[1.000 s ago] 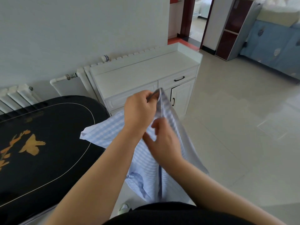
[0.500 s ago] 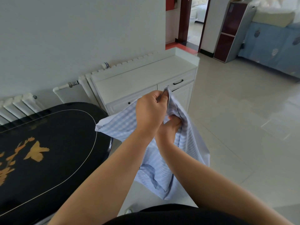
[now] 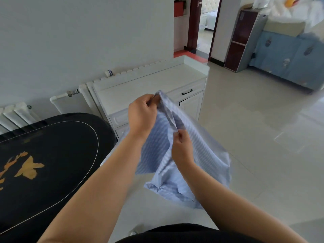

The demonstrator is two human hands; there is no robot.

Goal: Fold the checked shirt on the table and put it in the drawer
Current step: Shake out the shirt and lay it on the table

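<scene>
Pale blue checked shirt (image 3: 192, 155): hung in the air to the right of the black desk (image 3: 43, 163), clear of its top, in front of the white cabinet (image 3: 149, 88). Left hand (image 3: 142, 116): fingers curled, pinching the shirt's uppermost edge. Right hand (image 3: 182, 148): lower, fingers closed on a fold running down the cloth. Lower hem: loose, bunched, somewhat blurred, probably a collar or cuff. Cabinet drawer (image 3: 187, 92): shut, black handle, behind the shirt.
</scene>
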